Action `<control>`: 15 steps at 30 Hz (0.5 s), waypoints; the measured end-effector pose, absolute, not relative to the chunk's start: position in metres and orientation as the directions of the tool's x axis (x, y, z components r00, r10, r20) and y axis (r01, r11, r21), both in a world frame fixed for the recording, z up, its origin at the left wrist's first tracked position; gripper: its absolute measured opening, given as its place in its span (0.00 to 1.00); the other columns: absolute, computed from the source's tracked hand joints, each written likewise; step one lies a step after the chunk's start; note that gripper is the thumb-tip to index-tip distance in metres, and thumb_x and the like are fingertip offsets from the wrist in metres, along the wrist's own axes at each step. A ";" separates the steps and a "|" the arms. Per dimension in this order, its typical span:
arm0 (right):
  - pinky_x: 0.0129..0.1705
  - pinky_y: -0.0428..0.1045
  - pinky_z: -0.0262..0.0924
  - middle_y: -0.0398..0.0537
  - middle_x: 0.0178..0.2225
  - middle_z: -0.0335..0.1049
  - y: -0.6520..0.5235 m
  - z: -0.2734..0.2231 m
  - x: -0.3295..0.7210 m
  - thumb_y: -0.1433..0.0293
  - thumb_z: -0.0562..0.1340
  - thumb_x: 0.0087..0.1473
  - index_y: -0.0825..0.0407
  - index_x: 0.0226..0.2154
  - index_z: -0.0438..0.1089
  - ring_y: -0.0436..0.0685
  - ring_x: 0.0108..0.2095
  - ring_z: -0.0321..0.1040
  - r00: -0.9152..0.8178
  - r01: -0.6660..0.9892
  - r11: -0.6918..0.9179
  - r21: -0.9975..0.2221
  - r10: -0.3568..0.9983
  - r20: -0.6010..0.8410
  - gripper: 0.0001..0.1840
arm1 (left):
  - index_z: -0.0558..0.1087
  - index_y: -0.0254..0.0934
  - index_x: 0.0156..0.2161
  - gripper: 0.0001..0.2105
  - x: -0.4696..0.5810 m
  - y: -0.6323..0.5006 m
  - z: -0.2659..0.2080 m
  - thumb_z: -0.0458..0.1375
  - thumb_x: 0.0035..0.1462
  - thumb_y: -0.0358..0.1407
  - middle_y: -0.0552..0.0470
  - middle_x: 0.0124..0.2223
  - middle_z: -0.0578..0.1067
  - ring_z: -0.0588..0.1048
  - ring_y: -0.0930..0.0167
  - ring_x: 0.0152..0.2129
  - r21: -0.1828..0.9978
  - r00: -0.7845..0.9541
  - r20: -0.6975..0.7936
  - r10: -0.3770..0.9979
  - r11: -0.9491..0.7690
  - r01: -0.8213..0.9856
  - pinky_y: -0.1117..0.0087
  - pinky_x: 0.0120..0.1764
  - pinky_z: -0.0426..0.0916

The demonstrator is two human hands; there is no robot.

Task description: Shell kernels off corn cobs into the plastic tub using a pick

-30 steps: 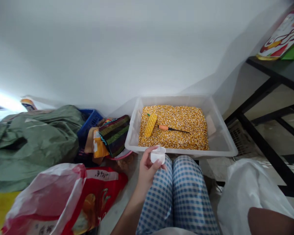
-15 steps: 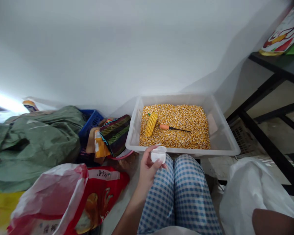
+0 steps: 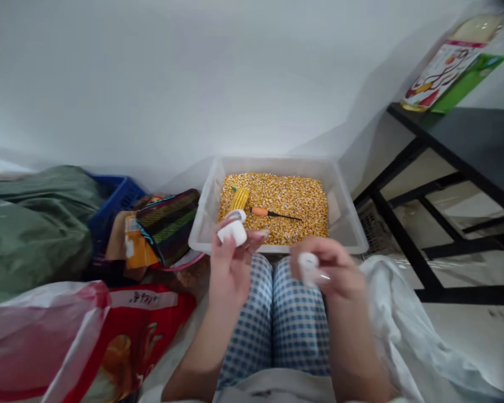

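Observation:
My left hand (image 3: 231, 274) holds a small white earbud case (image 3: 234, 232) above the near edge of the clear plastic bin (image 3: 353, 224); the case lid stands raised. To the right, over my knees, my right hand (image 3: 340, 271) pinches a white earbud (image 3: 308, 266); motion blurs it, so I cannot tell whether it is one or two. Behind the case, a yellow corn cob (image 3: 241, 197) lies on the loose corn kernels (image 3: 285, 190) filling the bin. An orange-handled screwdriver (image 3: 259, 211) with a dark shaft rests beside the cob.
Left of the bin are a mesh pouch (image 3: 172, 224), a blue crate (image 3: 121, 196), green cloth (image 3: 37, 224) and a red bag (image 3: 147, 330). At right stands a black rack (image 3: 466, 140) carrying a bottle (image 3: 449, 67) and a green carton (image 3: 466, 84). A white bag (image 3: 399, 313) lies beside my right arm.
My right hand has come into view from the lower right, holding the white earbud. My left hand and the case have moved left and up. The camera view has turned to the right.

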State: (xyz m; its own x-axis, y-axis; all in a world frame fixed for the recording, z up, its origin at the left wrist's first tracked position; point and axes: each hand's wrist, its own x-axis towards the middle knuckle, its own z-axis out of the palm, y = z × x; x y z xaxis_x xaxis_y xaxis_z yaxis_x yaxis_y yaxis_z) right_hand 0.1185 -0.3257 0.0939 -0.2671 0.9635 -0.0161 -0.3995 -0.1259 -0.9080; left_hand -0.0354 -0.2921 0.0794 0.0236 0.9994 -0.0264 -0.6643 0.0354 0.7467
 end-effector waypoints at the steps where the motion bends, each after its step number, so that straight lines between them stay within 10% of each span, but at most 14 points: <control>1: 0.23 0.44 0.55 0.42 0.21 0.63 -0.324 0.089 0.113 0.58 0.71 0.37 0.53 0.26 0.69 0.48 0.22 0.59 -0.257 -0.452 -0.117 -0.884 0.966 0.003 0.18 | 0.69 0.41 0.44 0.16 -0.033 -0.292 0.089 0.57 0.53 0.46 0.52 0.34 0.75 0.75 0.69 0.37 0.724 0.033 -0.029 0.999 0.044 -0.688 0.63 0.44 0.67; 15: 0.25 0.41 0.51 0.41 0.24 0.65 -0.314 0.064 0.087 0.67 0.70 0.36 0.54 0.27 0.70 0.45 0.23 0.57 -0.437 -0.429 -0.322 -0.844 0.892 -0.118 0.13 | 0.70 0.38 0.39 0.13 -0.034 -0.304 0.125 0.49 0.59 0.45 0.51 0.32 0.72 0.73 0.72 0.30 0.665 0.084 -0.025 0.996 0.079 -0.743 0.76 0.25 0.68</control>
State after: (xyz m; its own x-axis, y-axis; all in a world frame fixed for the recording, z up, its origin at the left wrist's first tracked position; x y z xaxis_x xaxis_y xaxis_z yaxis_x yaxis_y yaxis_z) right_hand 0.0870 -0.3138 0.0637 -0.4367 0.8918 -0.1181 -0.4287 -0.3217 -0.8442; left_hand -0.0336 -0.3039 0.1255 0.0842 0.9961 -0.0248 -0.7429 0.0793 0.6647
